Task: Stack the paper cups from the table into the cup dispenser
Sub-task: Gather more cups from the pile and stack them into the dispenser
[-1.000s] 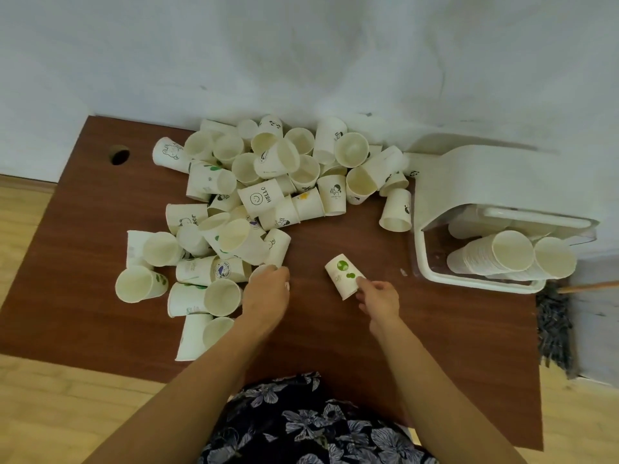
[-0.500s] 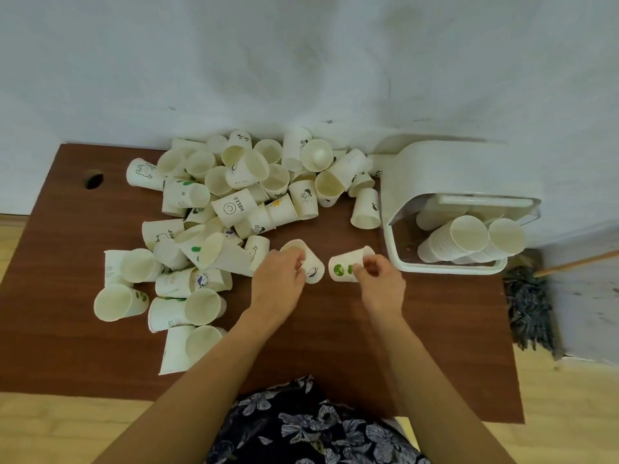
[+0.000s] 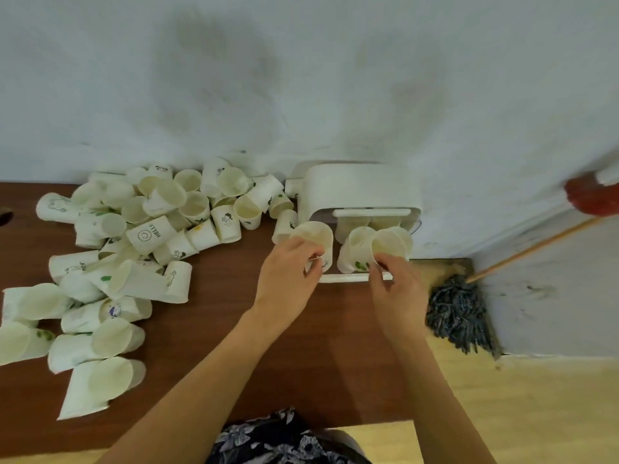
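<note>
At the dispenser's (image 3: 360, 185) open front, both forearms reach forward over the table (image 3: 217, 313). Left hand (image 3: 288, 266) grips a paper cup (image 3: 315, 234) (mouth toward the camera); right hand (image 3: 395, 279) pinches the green-marked cup (image 3: 356, 254) among the stacks.

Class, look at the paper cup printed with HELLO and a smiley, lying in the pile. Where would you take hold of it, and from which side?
The HELLO cup lies on its side, its printed wall facing up, hemmed in by neighbouring cups. Probably best to come from above and pinch across the side wall near the stiffer rim, thumb on one flank and fingers on the other, gently, since thin paper likely dents.
</note>
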The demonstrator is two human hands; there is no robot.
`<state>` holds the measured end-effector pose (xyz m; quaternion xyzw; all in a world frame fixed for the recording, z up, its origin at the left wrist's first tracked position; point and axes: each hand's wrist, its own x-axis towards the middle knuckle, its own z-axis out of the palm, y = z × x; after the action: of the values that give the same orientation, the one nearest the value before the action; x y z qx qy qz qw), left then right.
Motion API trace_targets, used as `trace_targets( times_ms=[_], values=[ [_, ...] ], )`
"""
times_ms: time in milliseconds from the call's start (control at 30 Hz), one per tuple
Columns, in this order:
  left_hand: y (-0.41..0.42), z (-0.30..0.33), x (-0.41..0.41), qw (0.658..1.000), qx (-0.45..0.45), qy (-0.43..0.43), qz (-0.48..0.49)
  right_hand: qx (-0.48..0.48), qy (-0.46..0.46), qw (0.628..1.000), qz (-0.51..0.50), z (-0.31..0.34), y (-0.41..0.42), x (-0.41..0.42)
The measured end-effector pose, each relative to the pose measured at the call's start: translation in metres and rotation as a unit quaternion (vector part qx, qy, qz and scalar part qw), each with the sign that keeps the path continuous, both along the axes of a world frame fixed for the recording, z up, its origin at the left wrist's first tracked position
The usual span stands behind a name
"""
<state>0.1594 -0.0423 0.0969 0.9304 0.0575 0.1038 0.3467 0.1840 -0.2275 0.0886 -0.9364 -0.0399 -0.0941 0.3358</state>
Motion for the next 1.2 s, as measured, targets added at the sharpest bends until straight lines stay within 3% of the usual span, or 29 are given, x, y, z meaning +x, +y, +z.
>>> trace_targets(
  times_ms=[233, 500, 1067, 1200],
  values=[
    [-0.064, 0.003, 0.035, 0.997, 0.016, -0.052, -0.054, -0.012, -0.038, 0.999, -0.019, 0.004, -0.063, 0.034],
    [-0.106, -0.02, 0.059, 0.997, 0.068, 0.017, -0.04, -0.081, 0.053, 0.992, 0.08, -0.01, -0.097, 0.071],
    [-0.133, -0.03, 0.097, 0.989, 0.129, 0.072, -0.004, -0.145, 0.061, 0.966, 0.204, -0.051, -0.097, 0.118],
    [-0.132, -0.048, 0.101, 0.973, 0.161, 0.164, -0.02, -0.155, 0.087, 0.961, 0.213, -0.06, -0.097, 0.123]
  ],
)
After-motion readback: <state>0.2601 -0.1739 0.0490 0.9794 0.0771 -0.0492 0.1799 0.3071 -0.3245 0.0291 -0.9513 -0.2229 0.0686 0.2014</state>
